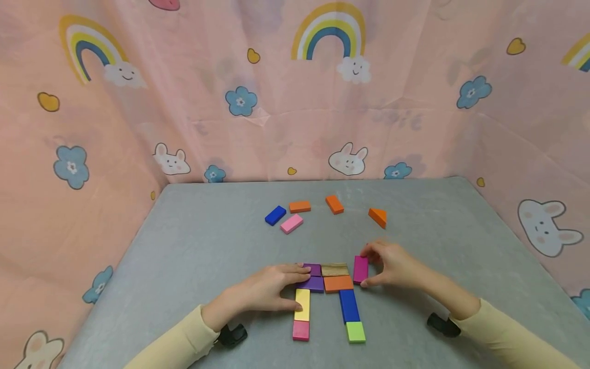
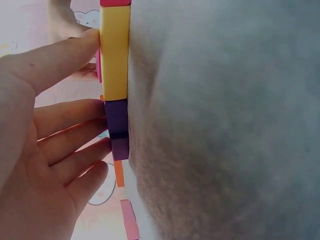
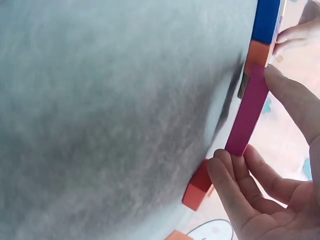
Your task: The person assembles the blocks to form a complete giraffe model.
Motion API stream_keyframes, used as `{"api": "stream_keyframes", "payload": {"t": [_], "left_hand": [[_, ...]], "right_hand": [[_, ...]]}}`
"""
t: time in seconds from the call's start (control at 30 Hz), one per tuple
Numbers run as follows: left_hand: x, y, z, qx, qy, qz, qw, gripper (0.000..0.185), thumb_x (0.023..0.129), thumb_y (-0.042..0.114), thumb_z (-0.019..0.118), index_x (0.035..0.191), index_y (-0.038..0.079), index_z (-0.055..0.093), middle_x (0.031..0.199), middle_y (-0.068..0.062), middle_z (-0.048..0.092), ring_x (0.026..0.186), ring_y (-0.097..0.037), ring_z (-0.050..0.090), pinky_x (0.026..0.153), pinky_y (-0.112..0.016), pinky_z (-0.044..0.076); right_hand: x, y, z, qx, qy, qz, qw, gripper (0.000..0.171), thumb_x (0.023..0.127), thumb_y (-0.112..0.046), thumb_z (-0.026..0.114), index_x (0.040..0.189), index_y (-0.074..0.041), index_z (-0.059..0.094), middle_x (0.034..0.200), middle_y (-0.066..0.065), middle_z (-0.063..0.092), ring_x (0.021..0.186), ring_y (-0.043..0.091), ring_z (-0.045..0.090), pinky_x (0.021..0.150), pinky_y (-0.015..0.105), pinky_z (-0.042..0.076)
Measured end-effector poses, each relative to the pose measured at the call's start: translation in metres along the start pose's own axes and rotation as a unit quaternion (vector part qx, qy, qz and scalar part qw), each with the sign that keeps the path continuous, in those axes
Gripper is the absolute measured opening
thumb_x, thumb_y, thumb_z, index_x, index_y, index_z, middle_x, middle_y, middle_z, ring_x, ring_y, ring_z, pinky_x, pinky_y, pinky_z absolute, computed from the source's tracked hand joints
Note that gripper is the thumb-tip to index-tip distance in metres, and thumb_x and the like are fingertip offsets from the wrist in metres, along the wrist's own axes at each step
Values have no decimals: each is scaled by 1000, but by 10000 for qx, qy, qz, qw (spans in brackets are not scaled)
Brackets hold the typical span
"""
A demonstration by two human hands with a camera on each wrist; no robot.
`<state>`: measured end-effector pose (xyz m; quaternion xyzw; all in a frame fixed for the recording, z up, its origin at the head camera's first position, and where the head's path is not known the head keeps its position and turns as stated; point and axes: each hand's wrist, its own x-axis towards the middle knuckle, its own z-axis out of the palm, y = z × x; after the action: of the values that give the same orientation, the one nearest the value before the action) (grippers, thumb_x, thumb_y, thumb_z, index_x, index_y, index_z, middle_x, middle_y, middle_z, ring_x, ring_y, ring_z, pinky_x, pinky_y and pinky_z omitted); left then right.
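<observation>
My right hand (image 1: 396, 265) pinches a magenta block (image 1: 361, 269) by its two ends, thumb at one and fingers at the other, as the right wrist view shows. That block is just right of an orange block (image 1: 338, 283) and a wood-brown block (image 1: 334, 269). My left hand (image 1: 269, 288) has its fingers extended onto two purple blocks (image 1: 316, 284), partly covering them. Its thumb touches a yellow block (image 2: 114, 55). Below the yellow one is a pinkish-red block (image 1: 301, 330). A blue block (image 1: 349, 306) and a lime green block (image 1: 355, 332) run down from the orange one.
Farther back on the grey table (image 1: 207, 246) lie a dark blue block (image 1: 275, 215), a light pink block (image 1: 292, 224), two orange blocks (image 1: 300, 206) and an orange triangular block (image 1: 378, 217). A pink patterned cloth (image 1: 276, 138) hangs behind and at both sides.
</observation>
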<state>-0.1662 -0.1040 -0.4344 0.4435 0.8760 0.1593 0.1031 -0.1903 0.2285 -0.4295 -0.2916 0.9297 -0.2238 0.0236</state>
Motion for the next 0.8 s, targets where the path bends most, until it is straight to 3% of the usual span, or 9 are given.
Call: {"api": "stream_keyframes", "payload": {"t": [0.8], "left_hand": [[0,1,-1,8,-4,24,10000,63,87,47,63,139,14,50,146,2,45,136,-16,41,107,-38,40]], "right_hand": [[0,-4,5,136,-119,212,9996,56,61,-43,87,98,-12,59,90,-5,58,82,9,56,72,22,52]]}}
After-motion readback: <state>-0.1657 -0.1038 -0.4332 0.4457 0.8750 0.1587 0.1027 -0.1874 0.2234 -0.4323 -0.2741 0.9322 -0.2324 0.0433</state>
